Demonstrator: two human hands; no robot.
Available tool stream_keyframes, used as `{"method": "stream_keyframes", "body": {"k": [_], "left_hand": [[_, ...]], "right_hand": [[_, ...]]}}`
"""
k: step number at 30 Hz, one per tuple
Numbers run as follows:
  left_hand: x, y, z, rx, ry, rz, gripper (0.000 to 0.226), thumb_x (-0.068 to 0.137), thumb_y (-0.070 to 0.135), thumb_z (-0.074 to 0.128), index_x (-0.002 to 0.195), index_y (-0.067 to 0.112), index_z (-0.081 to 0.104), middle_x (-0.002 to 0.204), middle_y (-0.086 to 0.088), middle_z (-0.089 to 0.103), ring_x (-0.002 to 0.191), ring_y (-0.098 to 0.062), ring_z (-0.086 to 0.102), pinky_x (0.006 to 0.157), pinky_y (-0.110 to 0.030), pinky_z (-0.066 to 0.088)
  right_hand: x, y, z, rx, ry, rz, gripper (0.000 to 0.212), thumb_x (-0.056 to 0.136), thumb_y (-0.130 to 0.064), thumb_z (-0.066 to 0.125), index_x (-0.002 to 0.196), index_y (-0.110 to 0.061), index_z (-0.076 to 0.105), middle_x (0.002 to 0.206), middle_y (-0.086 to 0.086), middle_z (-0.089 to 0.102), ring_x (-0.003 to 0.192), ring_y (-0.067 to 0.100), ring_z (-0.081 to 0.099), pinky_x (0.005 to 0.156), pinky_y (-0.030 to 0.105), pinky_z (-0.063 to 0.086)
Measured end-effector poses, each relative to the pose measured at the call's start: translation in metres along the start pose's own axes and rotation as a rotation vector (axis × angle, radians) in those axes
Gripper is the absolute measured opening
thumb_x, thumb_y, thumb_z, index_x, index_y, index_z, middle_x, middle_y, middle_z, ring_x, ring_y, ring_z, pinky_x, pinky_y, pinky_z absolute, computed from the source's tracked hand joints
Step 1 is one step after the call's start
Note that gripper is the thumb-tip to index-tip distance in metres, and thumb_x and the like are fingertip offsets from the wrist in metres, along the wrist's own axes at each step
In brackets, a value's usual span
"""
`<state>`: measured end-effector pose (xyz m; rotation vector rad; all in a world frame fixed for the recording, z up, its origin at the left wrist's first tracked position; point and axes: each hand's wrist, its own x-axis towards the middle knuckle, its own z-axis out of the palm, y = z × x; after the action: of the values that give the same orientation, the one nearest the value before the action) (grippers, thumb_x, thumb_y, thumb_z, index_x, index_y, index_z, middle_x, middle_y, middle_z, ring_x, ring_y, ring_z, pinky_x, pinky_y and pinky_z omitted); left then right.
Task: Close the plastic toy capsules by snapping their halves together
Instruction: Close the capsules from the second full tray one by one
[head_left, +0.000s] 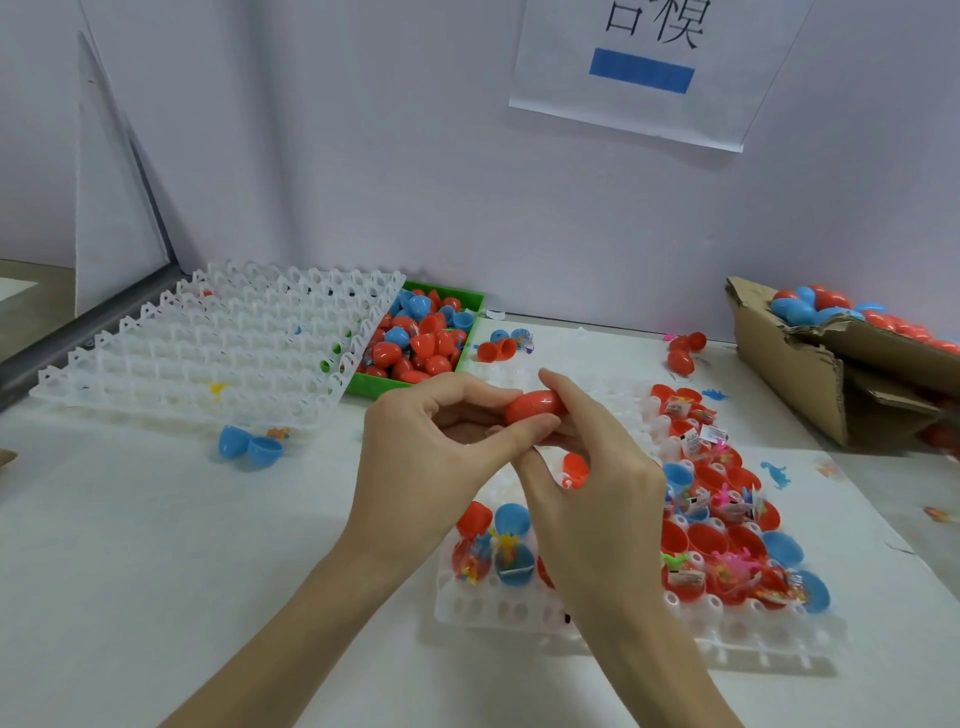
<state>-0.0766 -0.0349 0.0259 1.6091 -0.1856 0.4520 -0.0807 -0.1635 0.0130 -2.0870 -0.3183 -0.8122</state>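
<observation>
Capsule (532, 408), red, is pinched above the table (156, 545) centre by both hands: left hand (426, 457) at nine o'clock, right hand (587, 483) at three. Closing appears under way; next, the halves need squeezing together until snapped. Open capsules wait in the tray (519, 613) at five o'clock.

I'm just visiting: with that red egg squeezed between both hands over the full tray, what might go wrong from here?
1. The red plastic egg capsule is held only by fingertips of the left hand and right hand; it may slip.
2. A dropped capsule could knock the open, toy-filled halves in the white plastic grid tray below.
3. If the halves meet crooked, they may not snap.
</observation>
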Motion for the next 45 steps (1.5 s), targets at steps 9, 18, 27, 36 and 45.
{"method": "stream_keyframes", "body": {"k": [9,18,27,36,45], "left_hand": [[-0.004,0.002,0.003,-0.046,0.031,-0.038,0.029,0.072,0.026,0.090,0.098,0.015,0.083,0.086,0.006,0.081,0.084,-0.012,0.079,0.080,-0.022,0.062],[0.000,0.000,0.003,-0.111,-0.036,-0.088,0.025,0.080,0.027,0.083,0.100,0.013,0.079,0.093,0.001,0.081,0.092,-0.015,0.078,0.084,-0.019,0.059],[0.006,0.001,-0.003,-0.601,-0.305,-0.494,0.043,0.096,0.033,0.064,0.119,-0.002,0.075,0.118,-0.024,0.074,0.110,-0.035,0.073,0.098,-0.037,0.059],[0.006,-0.008,-0.002,-0.273,-0.185,-0.334,0.034,0.089,0.034,0.074,0.107,0.005,0.077,0.100,-0.013,0.080,0.096,-0.029,0.078,0.089,-0.034,0.063],[0.009,-0.010,0.002,-0.151,-0.009,-0.301,0.052,0.091,0.062,0.051,0.109,0.017,0.070,0.088,-0.009,0.079,0.073,-0.028,0.077,0.062,-0.031,0.064]], "right_hand": [[0.001,0.003,-0.002,-0.040,-0.043,-0.081,0.042,0.087,-0.004,0.077,0.127,-0.005,0.066,0.104,-0.007,0.065,0.090,-0.010,0.055,0.088,-0.002,0.042],[0.007,0.008,-0.005,-0.021,-0.100,-0.108,0.044,0.090,-0.006,0.074,0.132,-0.007,0.063,0.113,-0.002,0.069,0.092,-0.003,0.060,0.092,0.001,0.043],[0.009,0.008,-0.004,0.098,-0.014,-0.206,0.052,0.091,-0.019,0.073,0.140,-0.015,0.057,0.123,-0.011,0.065,0.111,-0.012,0.058,0.094,0.005,0.044],[0.012,0.020,-0.005,0.017,-0.207,-0.183,0.045,0.092,-0.014,0.072,0.136,-0.017,0.062,0.112,-0.017,0.060,0.101,-0.026,0.052,0.086,-0.005,0.039],[0.060,0.043,-0.023,0.404,-0.312,0.422,0.048,0.098,-0.036,0.066,0.143,-0.023,0.057,0.111,-0.014,0.069,0.095,-0.006,0.066,0.072,0.007,0.053]]}}
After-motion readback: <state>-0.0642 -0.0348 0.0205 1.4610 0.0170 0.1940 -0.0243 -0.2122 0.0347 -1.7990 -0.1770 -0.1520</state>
